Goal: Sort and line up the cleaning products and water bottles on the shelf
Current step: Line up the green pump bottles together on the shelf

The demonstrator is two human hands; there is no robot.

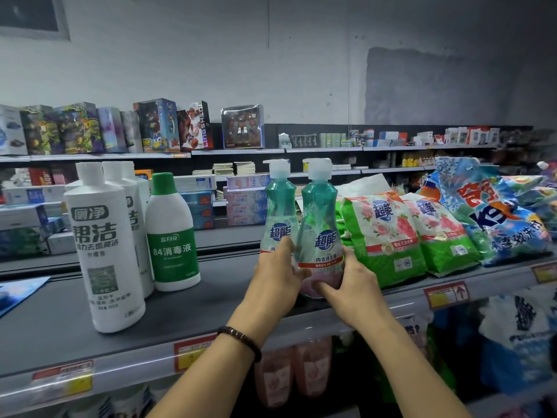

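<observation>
Grey shelf [211,297] bearing an upright teal pump bottle [319,233] near its front edge, held low between left hand [277,276] and right hand [352,285], fingers [324,288] curled round its base.

We record: gripped pump bottle [319,224], translucent teal plastic, glossy label. Left of grip, white bottles [102,251], smooth opaque plastic, faint sheen. Right of grip, detergent bags [379,236], crinkled glossy film. Beneath, shelf [211,291], matt, dark, smooth.
</observation>
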